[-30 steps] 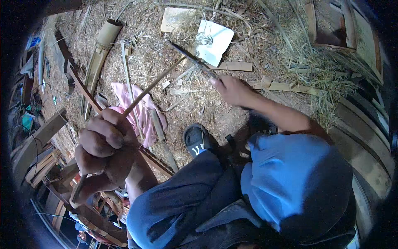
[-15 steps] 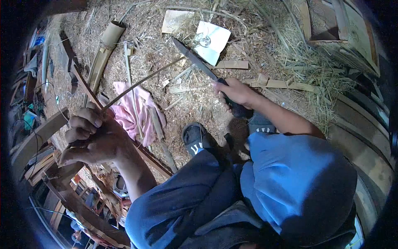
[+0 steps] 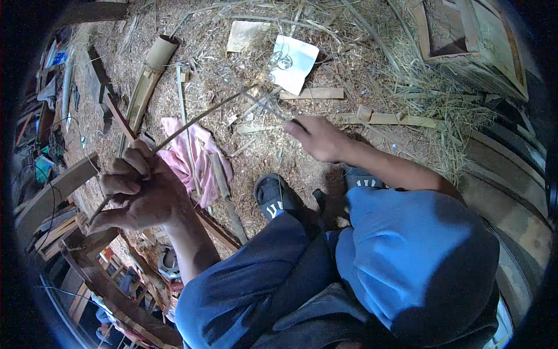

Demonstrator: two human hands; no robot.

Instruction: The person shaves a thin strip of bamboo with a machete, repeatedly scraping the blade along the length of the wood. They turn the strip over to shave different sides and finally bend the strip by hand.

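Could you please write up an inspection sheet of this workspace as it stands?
Surface: ground strewn with shavings and straw.
Job's things: a thin stick and a knife, its blade seen nearly edge-on near the stick's far end; contact cannot be told.
Clutter: pink cloth, white sheet and split bamboo piece on the ground.
Hands: left hand grips the stick; right hand grips the knife's handle.
Cables: thin dark cord-like line at far left; whether it is a cable cannot be told.
Surroundings: wooden frame at top right, curved boards at right, jumbled wood at lower left, partly dark.
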